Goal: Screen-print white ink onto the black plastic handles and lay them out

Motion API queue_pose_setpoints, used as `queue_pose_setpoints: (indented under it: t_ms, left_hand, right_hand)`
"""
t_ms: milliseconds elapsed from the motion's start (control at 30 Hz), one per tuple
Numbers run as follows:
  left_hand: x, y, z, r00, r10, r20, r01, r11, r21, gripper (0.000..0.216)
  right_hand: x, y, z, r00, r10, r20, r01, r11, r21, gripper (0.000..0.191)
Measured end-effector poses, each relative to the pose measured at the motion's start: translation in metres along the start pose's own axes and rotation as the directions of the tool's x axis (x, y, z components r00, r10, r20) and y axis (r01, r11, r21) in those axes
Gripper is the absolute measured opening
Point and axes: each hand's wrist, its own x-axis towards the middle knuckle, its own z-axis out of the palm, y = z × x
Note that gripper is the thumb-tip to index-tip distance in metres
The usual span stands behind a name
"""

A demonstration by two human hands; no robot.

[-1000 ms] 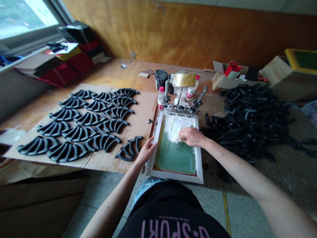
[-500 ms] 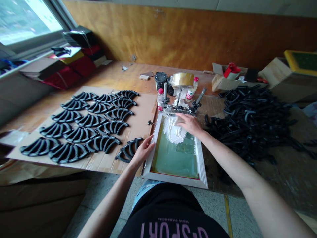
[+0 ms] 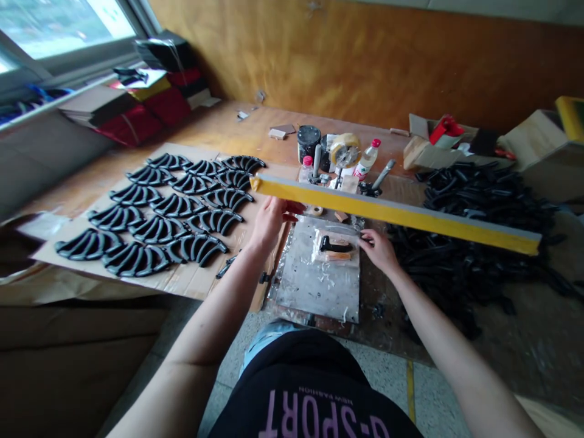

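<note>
Checking grips: my left hand (image 3: 269,220) curled at the yellow-edged grey frame (image 3: 392,210), right hand (image 3: 378,248) half-closed; holds unclear.
Grey metal plate (image 3: 314,292): one curved black handle (image 3: 338,246).
Brown cardboard (image 3: 177,278): handle rows (image 3: 177,204), apparently done.
Black heap (image 3: 456,267): apparently left.

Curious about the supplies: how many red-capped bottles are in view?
2: the left bottle by a black tub, the right bottle beside the tape roll. More may be hidden behind the raised screen frame.

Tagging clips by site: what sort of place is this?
Probably a small workshop, at a workbench: curved black parts laid out in rows on cardboard, a loose heap of black parts opposite, and a worn metal plate between them.
</note>
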Motion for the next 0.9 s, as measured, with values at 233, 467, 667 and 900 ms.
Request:
queue_pose_setpoints:
  t_ms: [233, 467, 667, 900]
  left_hand:
    - [-0.070, -0.064, -0.009, 0.913, -0.383, 0.140, 0.377, 0.924, 0.064, 0.058]
    - [-0.136, -0.120, -0.038, 0.835, -0.531, -0.141, 0.517, 0.847, -0.128, 0.058]
    - [-0.154, -0.157, -0.141, 0.719, -0.466, -0.515, 0.568, 0.822, 0.049, 0.053]
    - [-0.158, -0.185, -0.214, 0.605, -0.510, -0.611, 0.777, 0.545, 0.315, 0.053]
  right_hand:
    - [-0.021, -0.053, 0.024, 0.965, -0.236, 0.110, 0.245, 0.967, -0.071, 0.015]
    - [-0.056, -0.170, 0.064, 0.748, -0.637, 0.185, 0.644, 0.765, 0.031, 0.022]
    - [-0.042, -0.224, 0.138, 0.687, -0.618, 0.382, 0.610, 0.776, 0.159, 0.032]
    - [0.002, -0.251, 0.204, 0.720, -0.288, 0.631, 0.408, 0.912, -0.049, 0.040]
